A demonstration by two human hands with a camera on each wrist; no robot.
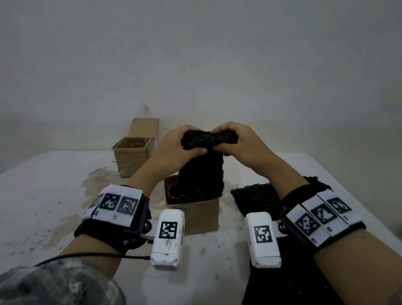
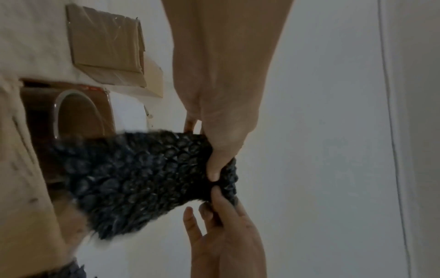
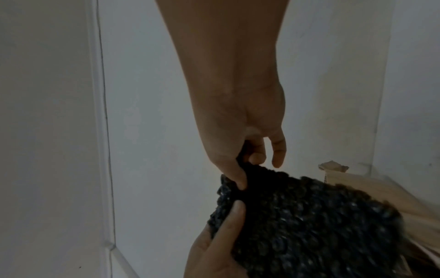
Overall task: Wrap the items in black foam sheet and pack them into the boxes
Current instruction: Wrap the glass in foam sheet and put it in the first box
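Note:
A tall bundle wrapped in black foam sheet point(image 1: 203, 176) stands upright with its lower end inside the near open cardboard box point(image 1: 199, 216). My left hand point(image 1: 183, 145) and right hand point(image 1: 230, 139) both pinch the bunched top of the foam, thumbs toward me. The left wrist view shows the bundle point(image 2: 142, 178) held by both thumbs. The right wrist view shows the same grip on the foam point(image 3: 309, 225). What is wrapped inside is hidden. A clear glass rim point(image 1: 173, 194) shows in the box beside the bundle.
A second open cardboard box point(image 1: 132, 157) stands farther back on the left. Spare black foam sheets point(image 1: 255, 201) lie on the white table point(image 1: 44, 199) to the right of the near box and under my right forearm. A pale wall rises behind.

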